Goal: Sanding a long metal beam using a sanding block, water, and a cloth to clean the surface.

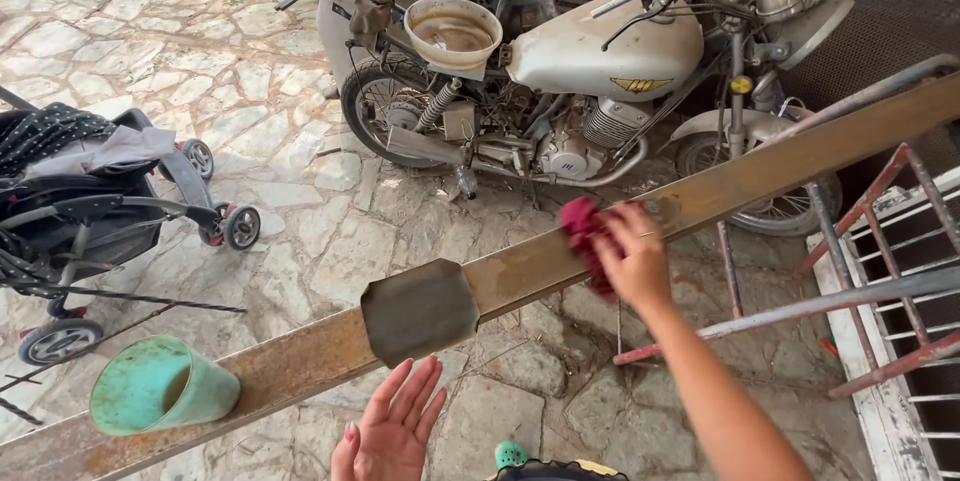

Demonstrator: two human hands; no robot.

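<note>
Here the right hand (634, 263) grips a red rag (585, 231) on the rusty beam (300, 361); left hand (392, 431) spread wide near a green cup (160, 386).

both arms are bare, with no sleeve showing up to the frame edge. the right hand (632, 259) wears a thin ring on one finger, and the left hand (392, 431) has a dark red painted nail on the thumb. low in the view sits a green perforated clog (511, 455) on one foot.
</note>
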